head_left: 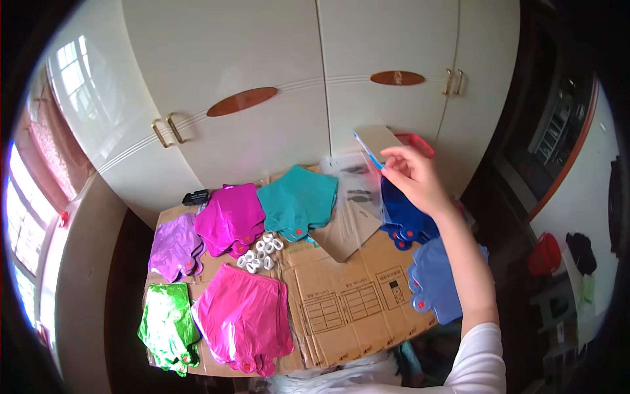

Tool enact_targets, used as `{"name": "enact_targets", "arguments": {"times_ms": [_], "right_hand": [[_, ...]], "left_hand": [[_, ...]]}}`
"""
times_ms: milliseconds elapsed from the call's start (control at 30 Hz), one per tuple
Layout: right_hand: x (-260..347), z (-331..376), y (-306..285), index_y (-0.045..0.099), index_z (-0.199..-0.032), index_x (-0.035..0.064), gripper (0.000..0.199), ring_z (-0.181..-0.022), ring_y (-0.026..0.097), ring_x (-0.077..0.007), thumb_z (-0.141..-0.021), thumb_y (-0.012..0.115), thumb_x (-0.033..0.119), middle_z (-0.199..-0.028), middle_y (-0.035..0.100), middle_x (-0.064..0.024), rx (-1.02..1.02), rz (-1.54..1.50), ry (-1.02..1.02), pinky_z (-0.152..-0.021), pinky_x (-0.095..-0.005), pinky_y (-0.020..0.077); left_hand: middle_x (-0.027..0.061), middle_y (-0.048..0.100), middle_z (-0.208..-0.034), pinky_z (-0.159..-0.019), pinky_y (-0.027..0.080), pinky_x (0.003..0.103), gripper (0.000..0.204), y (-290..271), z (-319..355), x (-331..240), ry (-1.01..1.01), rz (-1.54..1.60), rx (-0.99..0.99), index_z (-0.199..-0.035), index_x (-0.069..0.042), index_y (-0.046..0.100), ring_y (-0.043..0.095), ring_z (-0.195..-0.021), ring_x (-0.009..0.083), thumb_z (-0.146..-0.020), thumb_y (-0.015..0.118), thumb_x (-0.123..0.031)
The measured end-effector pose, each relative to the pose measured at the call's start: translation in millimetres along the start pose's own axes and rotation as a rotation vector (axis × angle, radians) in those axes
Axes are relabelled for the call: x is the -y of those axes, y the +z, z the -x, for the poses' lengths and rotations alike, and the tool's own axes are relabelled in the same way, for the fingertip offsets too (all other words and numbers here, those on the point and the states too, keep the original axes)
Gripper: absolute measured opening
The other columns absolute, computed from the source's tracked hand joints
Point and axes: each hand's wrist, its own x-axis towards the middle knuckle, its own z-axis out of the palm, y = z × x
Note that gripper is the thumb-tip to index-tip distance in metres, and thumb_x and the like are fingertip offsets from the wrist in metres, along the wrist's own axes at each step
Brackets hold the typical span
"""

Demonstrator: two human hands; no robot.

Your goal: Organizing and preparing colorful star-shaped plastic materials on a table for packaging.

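My right hand [412, 174] is raised over the far right of the cardboard-covered table, its thumb and fingers pinching a thin blue-and-white stick-like thing [369, 152]. Its exact kind is too small to make out. Below the hand lie dark blue foil pieces [405, 209] and a clear plastic bag [354, 180] with dark marks. A flat grey-brown card [344, 231] rests partly by the bag. Under my right forearm spreads a stack of slate-blue foil pieces [438, 279] with scalloped edges and a red dot. My left hand does not show.
Stacks of flat foil pieces cover the table's left: teal [298, 200], magenta [231, 217], lilac [176, 248], green [167, 322], pink [243, 315]. Several small white rings [261, 253] sit among them. Behind stand white cupboards [230, 52]; a red container [417, 143] is at the far right edge.
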Motion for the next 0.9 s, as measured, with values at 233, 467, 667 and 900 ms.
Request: {"name": "enact_targets", "arguments": {"times_ms": [233,467,667,900], "right_hand": [[-186,-54,13,0.061,-0.102,0.0041,0.038,-0.094,0.060,-0.0272,-0.075,0.065,0.030,-0.101,0.063,-0.0101,0.001,1.213,-0.053,-0.082,-0.0406,0.0452],[-174,-63,9,0.063,-0.092,0.0060,0.025,-0.083,0.064,-0.0265,-0.083,0.057,0.028,-0.088,0.066,-0.0102,0.131,1.253,0.023,-0.076,-0.0414,0.0480],[-185,-78,-1,0.058,-0.079,0.0082,0.020,-0.063,0.064,-0.0255,-0.086,0.054,0.027,-0.067,0.064,-0.0086,0.099,1.363,-0.291,-0.057,-0.0372,0.0510],[-135,-113,-48,0.053,-0.078,0.0094,0.014,-0.061,0.063,-0.0241,-0.085,0.056,0.021,-0.063,0.061,-0.0068,-0.242,1.378,-0.560,-0.054,-0.0367,0.0492]], "left_hand": [[0.0183,0.059,-0.111,-0.085,0.043,0.042,0.037,-45,-8,-11,0.161,0.841,0.134,-0.114,-0.010,0.058,0.056,-0.099,0.0357,-0.089,0.048,-0.036],[0.0140,0.061,-0.109,-0.080,0.045,0.043,0.029,-91,-9,-34,0.272,0.694,0.295,-0.112,-0.018,0.061,0.058,-0.096,0.0336,-0.090,0.048,-0.032],[0.0117,0.062,-0.104,-0.074,0.047,0.042,0.022,-58,-18,-34,0.451,0.647,0.078,-0.103,-0.018,0.064,0.060,-0.085,0.0319,-0.087,0.051,-0.028],[0.0101,0.063,-0.089,-0.066,0.045,0.038,0.019,-115,19,-50,0.637,0.718,-0.104,-0.102,-0.017,0.063,0.061,-0.075,0.0275,-0.086,0.053,-0.016]]}}
